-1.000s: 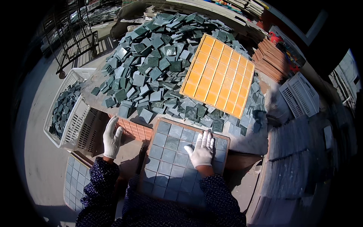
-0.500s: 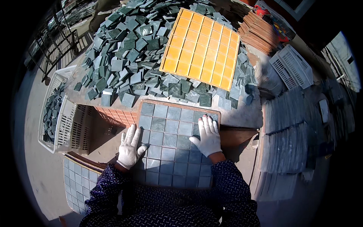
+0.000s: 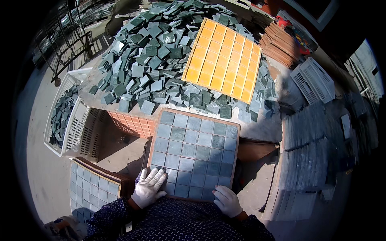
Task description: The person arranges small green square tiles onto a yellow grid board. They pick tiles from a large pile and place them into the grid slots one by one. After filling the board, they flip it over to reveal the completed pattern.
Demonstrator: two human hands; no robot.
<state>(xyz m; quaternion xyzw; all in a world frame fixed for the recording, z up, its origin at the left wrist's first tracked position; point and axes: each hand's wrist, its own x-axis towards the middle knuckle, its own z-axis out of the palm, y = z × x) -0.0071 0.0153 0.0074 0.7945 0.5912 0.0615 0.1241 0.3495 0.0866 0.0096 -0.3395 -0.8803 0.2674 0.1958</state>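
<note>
A shallow brown-edged tray (image 3: 151, 152) lies in front of me, filled with rows of square grey-green stone tiles (image 3: 188, 150). My left hand (image 3: 148, 188), in a white glove with dark fingertips, rests on the tray's near left corner with its fingers outstretched. At the near right corner, my gloved right hand (image 3: 227, 201) touches the edge with loosely bent fingers, and nothing shows in its grasp. Beyond the tray, a large heap of loose stone tiles (image 3: 148, 60) covers the work table. A yellow grid tray (image 3: 223, 60) without tiles lies tilted on that heap.
To the left stand a white plastic crate (image 3: 76, 120) of tiles and, nearer, a stack topped by a tiled sheet (image 3: 90, 185). A reddish grid panel (image 3: 132, 123) stands under the table edge. Right are stacked sheets (image 3: 303, 148), a white basket (image 3: 313, 82) and brown boards (image 3: 279, 44).
Both hands have slid toward me along the tiled tray, from its sides to its near corners. My right fingers have gone from flat to bent. The view has shifted slightly.
</note>
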